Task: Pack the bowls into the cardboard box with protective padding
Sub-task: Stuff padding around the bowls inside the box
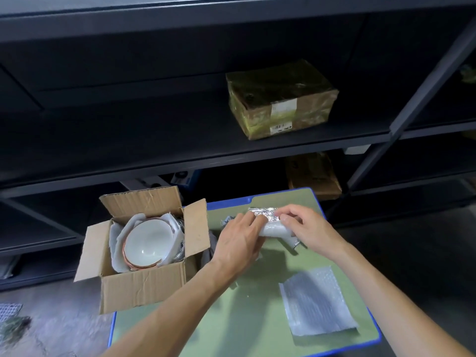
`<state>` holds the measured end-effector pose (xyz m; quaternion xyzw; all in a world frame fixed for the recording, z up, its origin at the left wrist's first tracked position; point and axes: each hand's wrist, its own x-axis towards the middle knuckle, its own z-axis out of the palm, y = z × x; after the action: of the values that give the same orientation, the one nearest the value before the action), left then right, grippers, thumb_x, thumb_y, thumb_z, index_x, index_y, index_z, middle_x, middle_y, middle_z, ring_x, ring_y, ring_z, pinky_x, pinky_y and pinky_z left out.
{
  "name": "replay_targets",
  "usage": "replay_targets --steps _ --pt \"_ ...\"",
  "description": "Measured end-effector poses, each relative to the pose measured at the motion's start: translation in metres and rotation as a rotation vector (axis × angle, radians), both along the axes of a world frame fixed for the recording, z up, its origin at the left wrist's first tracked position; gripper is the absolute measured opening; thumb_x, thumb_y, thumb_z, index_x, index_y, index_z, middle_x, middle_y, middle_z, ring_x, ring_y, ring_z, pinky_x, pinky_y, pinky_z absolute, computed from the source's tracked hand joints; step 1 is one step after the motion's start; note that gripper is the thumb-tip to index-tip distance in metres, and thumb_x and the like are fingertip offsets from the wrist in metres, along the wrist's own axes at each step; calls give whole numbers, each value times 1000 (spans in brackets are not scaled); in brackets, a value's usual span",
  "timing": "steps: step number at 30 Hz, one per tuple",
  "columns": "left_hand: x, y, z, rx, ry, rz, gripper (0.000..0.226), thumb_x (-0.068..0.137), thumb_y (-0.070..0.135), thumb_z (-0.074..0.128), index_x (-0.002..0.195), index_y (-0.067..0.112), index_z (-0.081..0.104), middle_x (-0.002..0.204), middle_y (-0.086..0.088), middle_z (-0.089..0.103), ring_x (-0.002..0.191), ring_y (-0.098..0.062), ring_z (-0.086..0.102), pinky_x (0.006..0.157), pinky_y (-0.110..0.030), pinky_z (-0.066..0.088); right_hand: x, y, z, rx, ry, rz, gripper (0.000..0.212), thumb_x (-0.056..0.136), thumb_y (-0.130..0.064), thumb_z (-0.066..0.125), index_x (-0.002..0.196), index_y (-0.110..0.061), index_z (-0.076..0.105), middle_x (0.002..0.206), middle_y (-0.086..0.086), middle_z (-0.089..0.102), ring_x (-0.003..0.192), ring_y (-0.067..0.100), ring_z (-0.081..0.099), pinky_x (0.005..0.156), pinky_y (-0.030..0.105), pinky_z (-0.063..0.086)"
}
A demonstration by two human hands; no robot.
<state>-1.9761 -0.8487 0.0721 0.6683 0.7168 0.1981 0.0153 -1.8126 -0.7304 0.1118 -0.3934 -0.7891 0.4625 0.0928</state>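
Observation:
An open cardboard box (144, 287) stands at the left edge of a green work surface (231, 318). Inside it a white bowl (148, 242) with a copper rim lies tilted on white foam padding (114, 237). To the right of the box, both my hands hold a folded piece of bubble wrap with a silver foil side (273, 226). My left hand (238, 243) grips its left end. My right hand (306, 228) pinches its right end with curled fingers. What the wrap holds, if anything, is hidden.
A flat bubble-wrap pouch (315, 304) lies on the green surface near my right forearm. Dark metal shelving (180, 161) rises behind, carrying a taped brown parcel (280, 99) and another box (313, 176) below. Grey floor lies left of the table.

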Motion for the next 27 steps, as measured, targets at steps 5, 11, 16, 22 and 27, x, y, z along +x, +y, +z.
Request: replay_targets --steps 5,11,16,22,27 --pt "0 -11 -7 -47 16 16 29 91 40 39 84 15 51 78 -3 52 68 -27 49 57 -43 47 3 -25 -4 163 -118 147 14 87 -38 68 101 -35 68 92 -15 62 89 0 56 79 23 45" --pt "6 -24 -8 -125 -94 -55 24 94 33 58 108 14 52 97 -1 50 84 -22 47 72 -36 43 14 -41 -9 108 -199 100 10 92 -41 59 102 -40 56 83 -12 63 78 8 58 73 31 49" --pt "13 -27 -6 -152 -84 -117 35 92 26 59 123 15 47 104 -3 52 90 -26 50 78 -42 45 15 -43 -4 116 -210 119 6 94 -38 58 100 -39 57 84 -17 60 79 4 55 70 25 45" --pt "9 -33 7 -246 -190 -23 38 86 34 64 110 14 43 97 -6 63 87 -31 60 72 -45 47 12 -49 10 147 -109 182 35 83 -31 70 106 -42 47 104 -23 50 90 0 52 74 24 44" --pt "2 -35 21 -271 -182 0 35 91 36 61 111 14 43 93 -9 67 81 -33 60 65 -41 43 7 -52 19 209 -120 277 23 84 -37 67 99 -46 51 98 -17 49 85 5 53 78 31 49"
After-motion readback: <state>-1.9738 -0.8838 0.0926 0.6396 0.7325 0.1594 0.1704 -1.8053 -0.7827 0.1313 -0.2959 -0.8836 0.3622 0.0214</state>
